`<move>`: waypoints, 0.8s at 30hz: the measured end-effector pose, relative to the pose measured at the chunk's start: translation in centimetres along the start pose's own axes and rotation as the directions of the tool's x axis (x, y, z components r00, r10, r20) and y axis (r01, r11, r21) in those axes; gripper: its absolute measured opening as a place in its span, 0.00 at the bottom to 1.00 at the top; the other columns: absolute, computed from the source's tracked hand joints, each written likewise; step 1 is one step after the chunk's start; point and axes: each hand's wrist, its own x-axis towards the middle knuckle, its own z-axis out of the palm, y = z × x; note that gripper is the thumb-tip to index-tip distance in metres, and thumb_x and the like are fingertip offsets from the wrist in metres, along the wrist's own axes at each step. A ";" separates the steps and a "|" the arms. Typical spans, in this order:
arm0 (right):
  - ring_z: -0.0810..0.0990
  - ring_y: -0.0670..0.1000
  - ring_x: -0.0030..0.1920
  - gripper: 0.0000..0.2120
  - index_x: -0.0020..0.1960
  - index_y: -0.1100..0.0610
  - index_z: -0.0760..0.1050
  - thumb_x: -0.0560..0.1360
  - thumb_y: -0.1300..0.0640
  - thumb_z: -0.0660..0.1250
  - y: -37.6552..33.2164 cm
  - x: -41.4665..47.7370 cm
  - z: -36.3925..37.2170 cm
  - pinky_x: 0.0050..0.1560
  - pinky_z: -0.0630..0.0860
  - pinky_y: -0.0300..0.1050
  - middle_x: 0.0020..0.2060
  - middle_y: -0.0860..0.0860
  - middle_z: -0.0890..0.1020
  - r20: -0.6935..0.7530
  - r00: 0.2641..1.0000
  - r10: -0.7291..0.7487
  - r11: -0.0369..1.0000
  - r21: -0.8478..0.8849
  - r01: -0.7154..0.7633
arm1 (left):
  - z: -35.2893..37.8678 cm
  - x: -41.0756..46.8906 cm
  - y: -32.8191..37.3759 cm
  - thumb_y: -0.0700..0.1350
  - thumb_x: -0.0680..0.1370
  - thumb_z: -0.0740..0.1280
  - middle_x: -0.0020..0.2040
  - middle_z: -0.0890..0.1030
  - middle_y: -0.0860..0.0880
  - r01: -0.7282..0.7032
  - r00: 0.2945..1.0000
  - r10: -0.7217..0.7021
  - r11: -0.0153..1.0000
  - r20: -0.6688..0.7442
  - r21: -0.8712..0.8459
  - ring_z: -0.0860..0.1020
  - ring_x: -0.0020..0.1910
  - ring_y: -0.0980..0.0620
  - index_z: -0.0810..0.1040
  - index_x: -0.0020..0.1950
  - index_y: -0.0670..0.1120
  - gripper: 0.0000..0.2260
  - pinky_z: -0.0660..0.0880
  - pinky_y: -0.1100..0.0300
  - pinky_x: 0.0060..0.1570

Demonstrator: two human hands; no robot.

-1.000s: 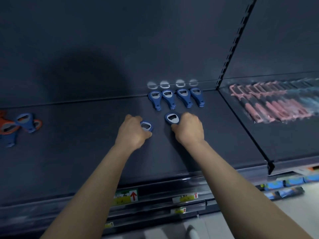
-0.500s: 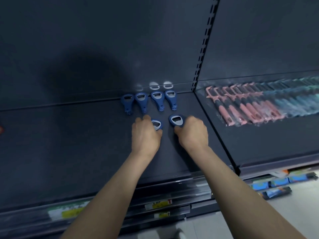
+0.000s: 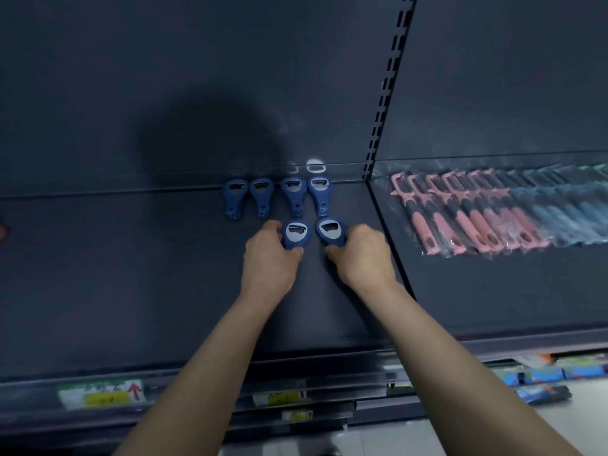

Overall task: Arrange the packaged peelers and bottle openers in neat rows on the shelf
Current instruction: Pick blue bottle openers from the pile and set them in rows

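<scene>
Several blue bottle openers lie in a row at the back of the dark shelf. Just in front of that row lie two more. My left hand grips the left blue opener by its handle, fingers curled round it. My right hand grips the right blue opener the same way. Both openers rest on the shelf with their metal heads pointing to the back; their handles are hidden under my fingers.
On the neighbouring shelf to the right lies a row of packaged pink peelers, then blue-green ones. A slotted upright divides the two shelves. Price labels line the front edge. An orange item shows at the far left edge.
Both hands have slid their openers to the right and back, closer to the rear row. The view has shifted right, so the pile of openers at the left has left the frame.
</scene>
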 end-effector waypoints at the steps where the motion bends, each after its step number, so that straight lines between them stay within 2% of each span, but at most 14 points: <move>1: 0.67 0.51 0.30 0.18 0.31 0.58 0.63 0.73 0.55 0.68 0.0 0.1 0.0 0.26 0.60 0.39 0.29 0.50 0.68 0.003 1.000 0.000 1.000 0.008 0.000 | 0.0 -0.1 0.0 0.40 0.73 0.71 0.52 0.77 0.49 0.004 1.000 -0.004 1.000 -0.002 -0.010 0.75 0.42 0.57 0.71 0.65 0.42 0.21 0.71 0.67 0.41; 3: 0.66 0.50 0.29 0.18 0.31 0.57 0.63 0.73 0.55 0.68 0.0 0.1 0.0 0.25 0.58 0.39 0.29 0.50 0.68 0.007 1.000 -0.007 1.000 0.019 0.007 | 0.2 -0.3 0.1 0.38 0.73 0.70 0.49 0.76 0.51 0.007 1.000 -0.007 1.000 -0.011 -0.027 0.73 0.38 0.60 0.72 0.63 0.42 0.19 0.69 0.70 0.36; 7: 0.69 0.53 0.34 0.18 0.32 0.57 0.63 0.74 0.52 0.68 -0.1 0.3 0.0 0.30 0.62 0.41 0.30 0.50 0.68 0.009 1.000 -0.006 0.999 0.041 0.006 | 0.8 -0.6 0.4 0.38 0.73 0.70 0.47 0.74 0.53 0.020 0.998 -0.023 0.998 -0.052 -0.055 0.74 0.43 0.56 0.74 0.62 0.42 0.18 0.69 0.65 0.42; 13: 0.72 0.55 0.36 0.19 0.31 0.58 0.64 0.75 0.54 0.67 -0.3 0.5 0.3 0.25 0.59 0.38 0.31 0.52 0.71 0.013 1.000 -0.012 0.995 0.099 0.011 | 1.1 -0.5 0.3 0.37 0.74 0.69 0.52 0.79 0.48 0.037 0.993 -0.044 0.997 -0.107 -0.063 0.74 0.44 0.56 0.74 0.62 0.42 0.17 0.69 0.66 0.43; 17: 0.72 0.55 0.36 0.14 0.35 0.61 0.69 0.74 0.54 0.68 -0.2 0.6 0.3 0.25 0.59 0.38 0.32 0.53 0.72 0.016 1.000 -0.020 0.994 0.110 0.018 | 1.3 -0.3 0.3 0.38 0.74 0.69 0.55 0.79 0.47 0.043 0.992 -0.051 0.997 -0.116 -0.069 0.75 0.44 0.56 0.74 0.63 0.42 0.17 0.69 0.65 0.44; 20: 0.72 0.53 0.32 0.14 0.36 0.61 0.72 0.75 0.54 0.68 0.0 1.0 0.1 0.24 0.60 0.37 0.30 0.52 0.72 0.012 1.000 -0.012 0.993 0.114 0.011 | 1.1 -0.1 0.3 0.38 0.74 0.69 0.54 0.79 0.47 0.031 0.992 -0.040 0.997 -0.121 -0.075 0.75 0.44 0.56 0.74 0.63 0.42 0.17 0.69 0.65 0.45; 22: 0.71 0.50 0.29 0.12 0.37 0.62 0.74 0.75 0.55 0.67 0.3 1.3 -0.1 0.27 0.64 0.38 0.29 0.51 0.73 -0.013 1.000 -0.021 0.993 0.116 0.022 | 0.7 0.0 0.1 0.38 0.75 0.68 0.53 0.80 0.48 0.015 0.990 -0.026 0.997 -0.140 -0.081 0.75 0.45 0.56 0.75 0.62 0.42 0.16 0.69 0.65 0.45; 24: 0.74 0.53 0.34 0.09 0.42 0.62 0.78 0.75 0.56 0.66 0.6 1.6 -0.5 0.35 0.71 0.41 0.33 0.53 0.77 -0.056 0.997 -0.050 0.990 0.131 0.057 | 0.1 0.1 -0.4 0.39 0.75 0.68 0.52 0.79 0.48 0.005 0.983 -0.017 0.998 -0.182 -0.066 0.75 0.46 0.56 0.75 0.61 0.43 0.14 0.70 0.65 0.47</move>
